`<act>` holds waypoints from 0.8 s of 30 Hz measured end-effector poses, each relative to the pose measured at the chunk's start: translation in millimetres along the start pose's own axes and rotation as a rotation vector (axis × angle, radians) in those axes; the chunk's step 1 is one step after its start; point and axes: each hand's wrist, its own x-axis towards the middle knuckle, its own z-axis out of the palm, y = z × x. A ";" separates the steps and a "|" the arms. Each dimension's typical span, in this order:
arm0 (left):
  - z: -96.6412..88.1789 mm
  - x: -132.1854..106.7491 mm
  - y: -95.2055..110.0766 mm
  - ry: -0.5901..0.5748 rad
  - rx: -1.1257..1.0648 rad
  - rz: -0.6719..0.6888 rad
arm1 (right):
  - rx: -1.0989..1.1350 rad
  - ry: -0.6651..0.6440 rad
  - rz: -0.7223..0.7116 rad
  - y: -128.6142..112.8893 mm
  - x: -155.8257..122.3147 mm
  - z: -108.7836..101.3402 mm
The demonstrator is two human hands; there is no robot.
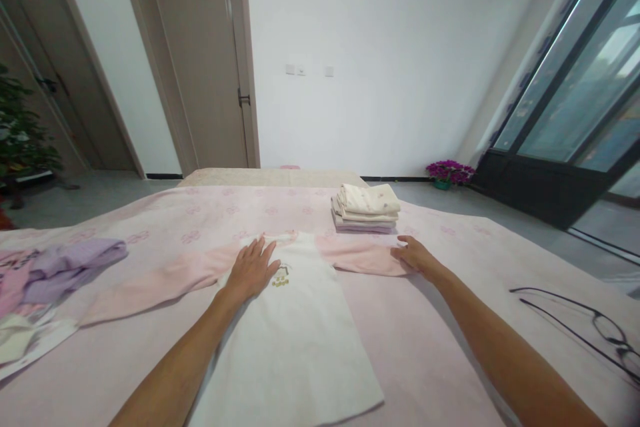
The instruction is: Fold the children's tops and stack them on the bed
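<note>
A white long-sleeved shirt (300,327) with pink sleeves and a small print on its chest lies spread out, front up. My left hand (253,269) rests flat on the upper chest beside the print, fingers stretched out. Over at the end of the shorter-looking sleeve (363,257), my right hand (415,256) has its thumb and fingers closed on the cuff. The other sleeve (165,283) reaches out to the left, toward a loose heap of clothes.
A stack of folded clothes (367,208) stands just beyond the right sleeve. Lilac and pink clothes (75,270) lie heaped at the left. Eyeglasses (607,333) rest at the right on the pink flowered cloth (430,340) covering the surface.
</note>
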 end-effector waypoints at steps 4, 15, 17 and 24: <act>-1.7 -0.4 1.1 0.002 0.018 0.004 | -0.180 0.001 -0.011 7.3 -1.6 -4.0; 0.5 -0.5 -0.3 -0.005 0.002 0.010 | -0.656 -0.033 -0.517 -78.7 -59.8 20.9; -0.1 -0.8 -0.1 -0.005 -0.006 0.011 | -0.583 -0.214 -0.768 -94.2 -74.4 48.6; -5.1 -2.4 2.4 -0.004 -0.015 0.005 | -0.758 -0.402 -0.763 -111.0 -74.3 73.2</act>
